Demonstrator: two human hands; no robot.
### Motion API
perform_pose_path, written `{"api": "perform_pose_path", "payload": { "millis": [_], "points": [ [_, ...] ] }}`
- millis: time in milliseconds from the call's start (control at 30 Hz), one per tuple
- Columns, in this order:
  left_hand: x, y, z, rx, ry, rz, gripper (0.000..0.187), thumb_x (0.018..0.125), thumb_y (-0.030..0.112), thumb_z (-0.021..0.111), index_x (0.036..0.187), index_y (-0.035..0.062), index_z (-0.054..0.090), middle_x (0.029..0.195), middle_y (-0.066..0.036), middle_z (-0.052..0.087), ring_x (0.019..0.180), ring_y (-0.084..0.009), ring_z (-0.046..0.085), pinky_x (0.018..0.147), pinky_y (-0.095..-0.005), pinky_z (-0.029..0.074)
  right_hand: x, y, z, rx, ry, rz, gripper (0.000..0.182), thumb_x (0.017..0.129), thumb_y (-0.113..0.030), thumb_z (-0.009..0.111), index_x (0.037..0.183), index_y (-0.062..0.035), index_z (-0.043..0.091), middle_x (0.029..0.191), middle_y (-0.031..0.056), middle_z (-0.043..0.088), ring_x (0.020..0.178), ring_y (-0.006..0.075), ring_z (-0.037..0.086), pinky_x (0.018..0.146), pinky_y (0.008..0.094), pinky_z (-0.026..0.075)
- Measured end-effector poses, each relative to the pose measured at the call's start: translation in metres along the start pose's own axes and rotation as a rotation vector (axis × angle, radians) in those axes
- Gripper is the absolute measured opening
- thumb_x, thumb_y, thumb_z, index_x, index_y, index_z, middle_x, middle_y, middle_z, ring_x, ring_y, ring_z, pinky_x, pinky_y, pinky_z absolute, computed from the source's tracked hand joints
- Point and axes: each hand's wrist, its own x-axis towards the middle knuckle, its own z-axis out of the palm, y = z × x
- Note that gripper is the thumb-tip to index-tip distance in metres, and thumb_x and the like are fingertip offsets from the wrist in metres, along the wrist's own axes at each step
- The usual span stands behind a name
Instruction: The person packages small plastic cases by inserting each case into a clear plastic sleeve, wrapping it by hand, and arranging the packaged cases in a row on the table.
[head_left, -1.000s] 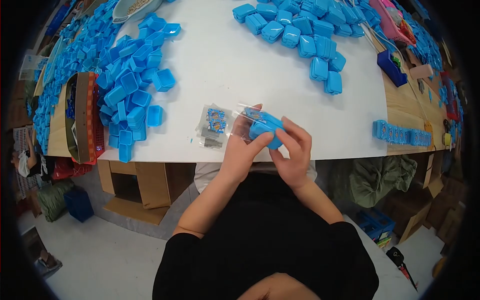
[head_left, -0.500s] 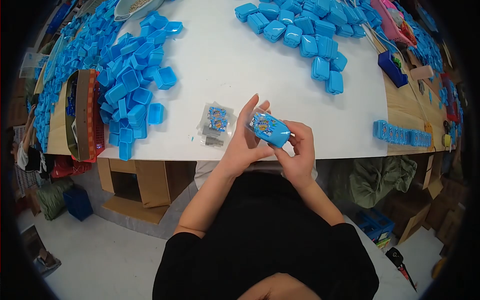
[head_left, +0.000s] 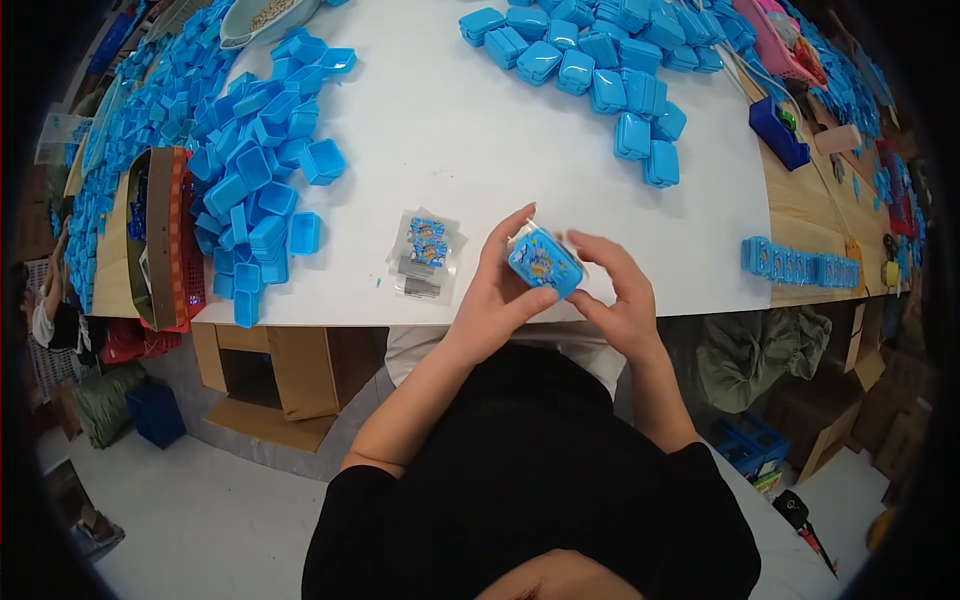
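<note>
A small blue plastic box with a printed cartoon picture on its lid is tilted above the table's front edge. My left hand is closed around its left side, thumb on the near edge and fingers behind. My right hand is at the right side, thumb at the box's lower right corner and the forefinger lifted away, the fingers apart. To the left of my hands, clear sheets with printed blue stickers lie on the white tabletop.
Blue open box halves are heaped at the left beside a red basket. Closed blue boxes cluster at the far right. A row of printed boxes stands at the right edge, and a dark blue tray lies behind it.
The clear film that stuck out at the box's left end no longer shows, and the picture now lies on the lid. My right hand has loosened and its fingers have spread off the box.
</note>
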Motion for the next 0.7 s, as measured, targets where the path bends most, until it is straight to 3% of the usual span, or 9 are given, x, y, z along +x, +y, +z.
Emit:
{"api": "perform_pose_path", "payload": {
  "millis": [33, 167, 367, 500, 700],
  "points": [
    [0.000, 0.000, 0.001, 0.001, -0.001, 0.002, 0.076, 0.086, 0.003, 0.062, 0.150, 0.0123, 0.021, 0.133, -0.019, 0.044, 0.113, -0.0256, 0.053, 0.100, -0.0375, 0.042, -0.003, 0.001, 0.002, 0.000, 0.001, -0.002, 0.044, 0.072, 0.003, 0.070, 0.115, -0.0015, 0.061, 0.108, 0.0127, 0.060, 0.108, 0.0285, 0.055, 0.095, 0.0350, 0.045],
    [0.000, 0.002, 0.008, -0.237, 0.202, -0.121, 0.067, 0.090, 0.004, 0.056, 0.148, 0.0115, 0.023, 0.128, -0.017, 0.046, 0.110, -0.0234, 0.053, 0.099, -0.0359, 0.042, -0.021, 0.012, 0.018, -0.478, 0.308, -0.320, 0.043, 0.071, -0.001, 0.073, 0.113, -0.0041, 0.061, 0.107, 0.0100, 0.060, 0.098, 0.0266, 0.056, 0.086, 0.0325, 0.046],
    [0.001, -0.004, 0.014, -0.367, 0.207, -0.113, 0.058, 0.093, 0.004, 0.052, 0.145, 0.0104, 0.026, 0.130, -0.018, 0.045, 0.113, -0.0227, 0.050, 0.100, -0.0349, 0.041, -0.014, 0.008, 0.028, -0.195, 0.381, -0.126, 0.038, 0.073, 0.006, 0.066, 0.109, -0.0021, 0.058, 0.105, 0.0104, 0.057, 0.092, 0.0230, 0.053, 0.083, 0.0319, 0.046],
    [0.001, -0.001, 0.013, -0.142, 0.250, -0.038, 0.056, 0.092, 0.004, 0.054, 0.142, 0.0102, 0.029, 0.131, -0.018, 0.044, 0.115, -0.0229, 0.048, 0.100, -0.0344, 0.040, -0.018, 0.009, 0.016, -0.105, 0.132, -0.130, 0.039, 0.072, 0.007, 0.067, 0.108, -0.0022, 0.057, 0.107, 0.0100, 0.055, 0.092, 0.0217, 0.053, 0.082, 0.0306, 0.046],
    [-0.001, -0.007, 0.017, 0.006, 0.173, 0.062, 0.058, 0.091, 0.004, 0.056, 0.142, 0.0097, 0.028, 0.132, -0.018, 0.043, 0.116, -0.0236, 0.047, 0.100, -0.0344, 0.040, -0.016, 0.004, 0.022, -0.159, 0.223, -0.080, 0.039, 0.071, 0.003, 0.072, 0.107, -0.0039, 0.060, 0.100, 0.0080, 0.059, 0.091, 0.0214, 0.055, 0.082, 0.0297, 0.045]
  ]
}}
